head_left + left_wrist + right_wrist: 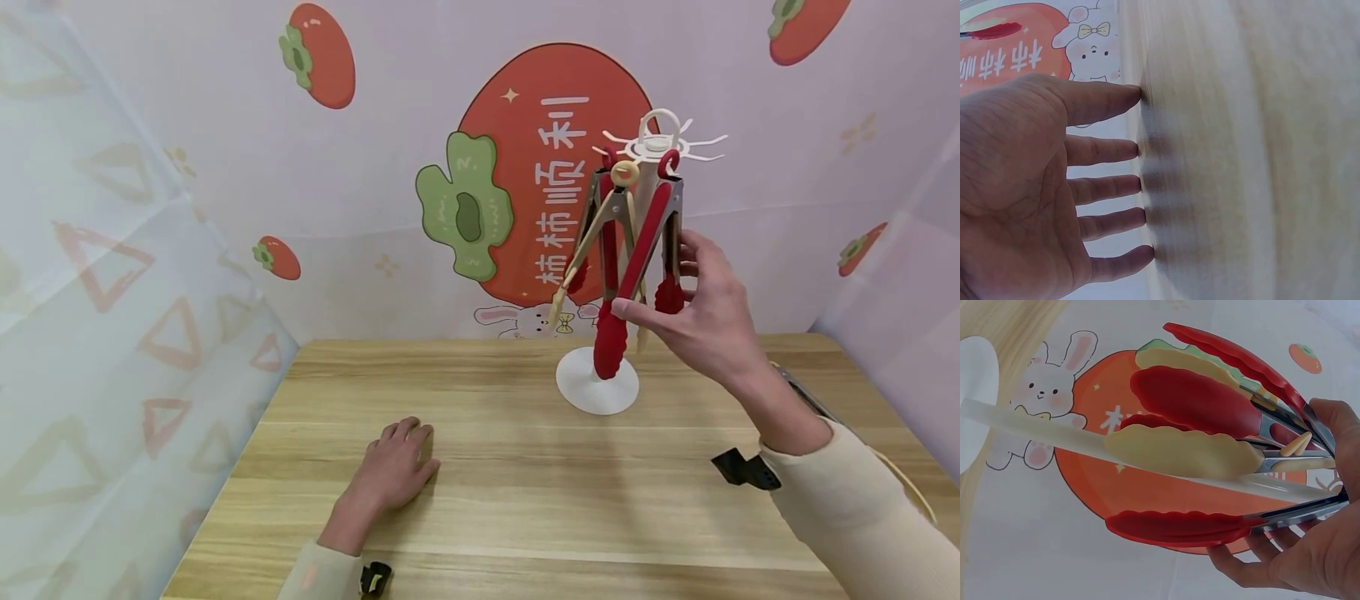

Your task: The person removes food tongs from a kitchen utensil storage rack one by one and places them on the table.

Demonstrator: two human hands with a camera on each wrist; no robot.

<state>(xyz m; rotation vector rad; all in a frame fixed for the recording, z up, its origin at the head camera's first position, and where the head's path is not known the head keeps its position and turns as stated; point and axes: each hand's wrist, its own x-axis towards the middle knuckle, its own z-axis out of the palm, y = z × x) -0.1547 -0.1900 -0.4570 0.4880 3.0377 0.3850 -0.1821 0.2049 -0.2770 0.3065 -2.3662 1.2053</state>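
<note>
Head view: right hand (708, 321) raised above the far part of the desk (487, 492), with the front red tongs (648, 242) between thumb and fingers. Thumb on the nearer red arm, just above its scalloped tip; fingers bent behind the other arm, partly hidden. Both arms splayed downward in a V, top loop beside the spoked crown of the white stand (645, 187). Left of the grip, also up at the crown: cream tongs (596, 233) and rear red tongs (609, 250). Low at left, well apart from all 3 tongs: left hand (390, 467), palm down on the desk, holding nothing. Beyond the desk, a backdrop (375, 167) printed with red fruit and a rabbit.

Left wrist view: fingers straight and separated, all 5 tips, thumb included, touching the desk; palm bare. Red tip of some tongs at the upper left corner, well away from these fingers.

Right wrist view: thumb against the upper arm of the front red tongs, fingers against the lower arm, a wide gap between. Cream tongs, rear red tongs and stand pole showing within that gap; scalloped tips past the fingers, toward the round base.
</note>
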